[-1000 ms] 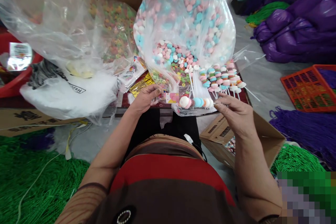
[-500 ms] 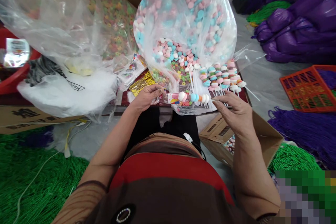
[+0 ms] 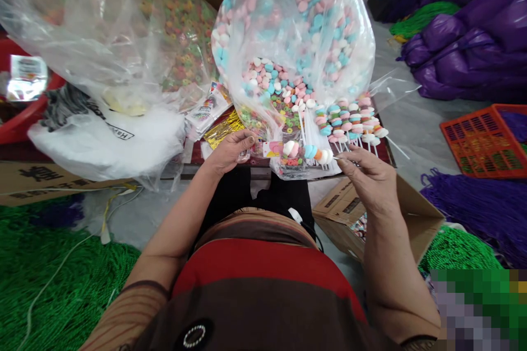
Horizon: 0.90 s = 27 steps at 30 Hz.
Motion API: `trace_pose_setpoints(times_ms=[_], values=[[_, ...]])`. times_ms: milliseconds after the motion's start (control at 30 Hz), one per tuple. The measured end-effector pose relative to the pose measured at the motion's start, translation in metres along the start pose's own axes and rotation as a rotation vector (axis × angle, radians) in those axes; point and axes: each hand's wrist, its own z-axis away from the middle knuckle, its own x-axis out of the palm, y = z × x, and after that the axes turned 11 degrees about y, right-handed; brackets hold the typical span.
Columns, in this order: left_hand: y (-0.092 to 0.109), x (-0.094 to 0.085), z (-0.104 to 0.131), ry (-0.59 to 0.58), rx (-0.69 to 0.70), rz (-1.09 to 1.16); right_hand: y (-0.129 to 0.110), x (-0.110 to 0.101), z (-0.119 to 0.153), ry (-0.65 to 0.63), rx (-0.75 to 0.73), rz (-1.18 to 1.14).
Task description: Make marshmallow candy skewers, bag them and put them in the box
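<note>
A candy skewer [image 3: 313, 152] of white, pink, blue and orange pieces lies sideways between my hands, above the table's front edge. My right hand [image 3: 368, 173] is closed in a pinch on its stick end. A small clear wrapper with a colourful printed patch [image 3: 272, 149] is around the skewer's left end. My left hand [image 3: 233, 152] pinches the wrapper's far end between thumb and fingers. Beyond my right hand, several finished-looking candy skewers [image 3: 349, 120] lie in a row. White sticks [image 3: 307, 129] sit just behind the held skewer.
A big clear bag of pastel candies [image 3: 292, 27] spills onto the table beside ring candies [image 3: 284, 112]. Gold twist ties [image 3: 224, 129] and printed wrappers [image 3: 208, 112] lie left of them. A white plastic bag [image 3: 107, 142] is farther left. A cardboard box [image 3: 341, 203] stands below right.
The skewer and my right hand have shifted slightly to the right. My left hand stays nearly in place, and the wrapper's printed patch shows flatter.
</note>
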Motion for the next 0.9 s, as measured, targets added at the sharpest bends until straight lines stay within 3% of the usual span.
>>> trace_pose_setpoints(times_ms=[433, 900], values=[[-0.0005, 0.0023, 0.0007, -0.018, -0.028, -0.017, 0.0043, 0.0045, 0.0011, -0.016, -0.056, 0.042], [-0.0024, -0.0006, -0.0005, 0.009, -0.044, 0.007, 0.0057, 0.0069, 0.0046, -0.009, 0.113, -0.113]])
